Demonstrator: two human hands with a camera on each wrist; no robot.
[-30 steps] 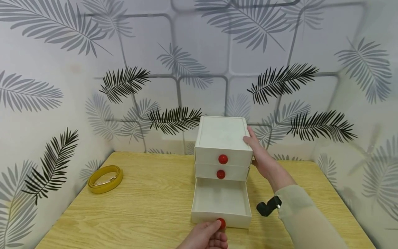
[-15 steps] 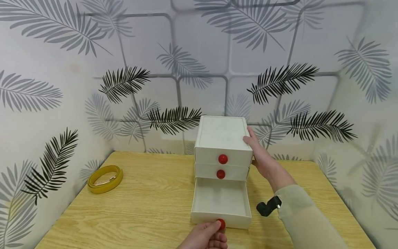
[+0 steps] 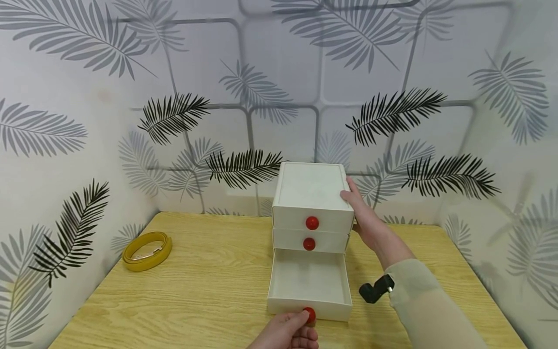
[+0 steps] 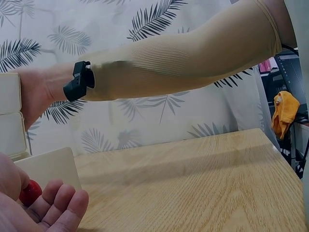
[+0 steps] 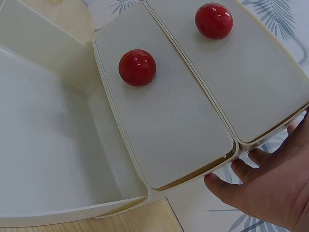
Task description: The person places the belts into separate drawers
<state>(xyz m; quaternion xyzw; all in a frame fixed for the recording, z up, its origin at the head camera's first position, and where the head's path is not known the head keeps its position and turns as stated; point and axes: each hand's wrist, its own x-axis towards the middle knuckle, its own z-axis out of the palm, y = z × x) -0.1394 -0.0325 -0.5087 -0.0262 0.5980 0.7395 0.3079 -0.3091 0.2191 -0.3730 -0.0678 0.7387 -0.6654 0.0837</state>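
A white drawer cabinet [image 3: 311,186] with red ball knobs stands on the wooden table. Its bottom drawer [image 3: 308,276] is pulled far out, and the inside visible in the head view is bare. Thumb and finger of my left hand [image 3: 289,332] pinch the red knob [image 3: 309,315] on that drawer's front. The left wrist view has this knob [image 4: 30,193] between them, the other fingers loosely bent. My right hand [image 3: 366,215] rests against the cabinet's right side near the top edge. In the right wrist view its fingertips touch the side wall beside the two closed drawers [image 5: 164,121].
A coiled yellow belt [image 3: 147,251] with a metal buckle lies at the table's left edge. Patterned walls [image 3: 283,82] enclose the table [image 3: 196,291] behind and on both sides. A black wrist camera [image 3: 377,289] is strapped to the right sleeve. An orange cloth [image 4: 285,113] hangs beyond the table.
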